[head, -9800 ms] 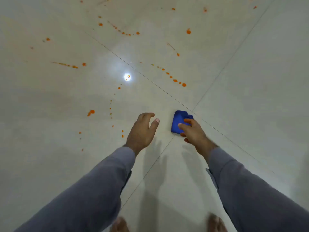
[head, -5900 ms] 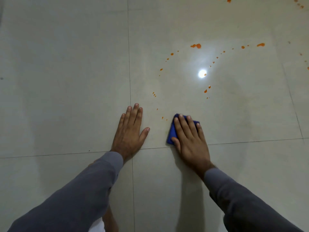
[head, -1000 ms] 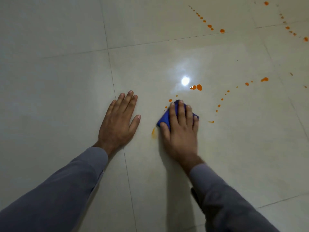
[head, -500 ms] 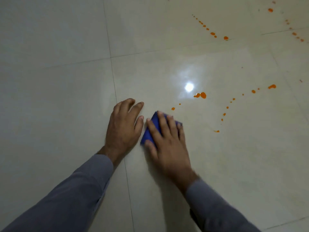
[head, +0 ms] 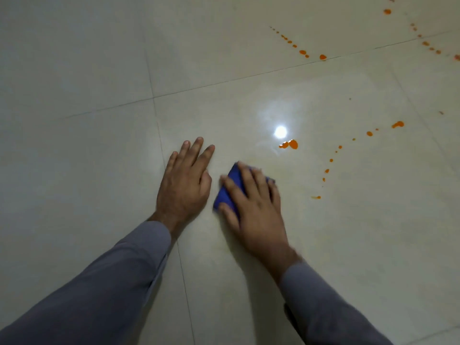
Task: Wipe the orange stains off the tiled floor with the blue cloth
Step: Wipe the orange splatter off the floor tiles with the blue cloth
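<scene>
We look down on a glossy cream tiled floor (head: pixel 74 170), dimly lit, crossed by thin dark grout lines. The left third is bare tile, with open room out to the left edge of the view. One grout line runs from the near edge up toward the far side and passes under our left forearm in its grey long sleeve (head: pixel 104 290).

Our left hand (head: pixel 185 181) lies flat on the floor, palm down, its fingers (head: pixel 196 150) fairly close together and stretched forward, holding nothing. Just beside it, with a narrow strip of tile between, sits the folded blue cloth (head: pixel 227 192). Our right hand (head: pixel 251 202) presses flat on top of it, fingers spread across the fabric, thumb at the cloth's near corner; only the cloth's left edge and a sliver at its right side show. The right hand is slightly blurred.

Beyond and to the right of the cloth, a bright round reflection of light (head: pixel 280 131) shines on the tile, and touching its lower right is a large orange stain (head: pixel 290 144). Further right, a curved trail of small orange drops (head: pixel 331 160) runs from near the cloth's level up to a larger blotch. More orange drops (head: pixel 305 53) line a far grout joint at the upper right.
</scene>
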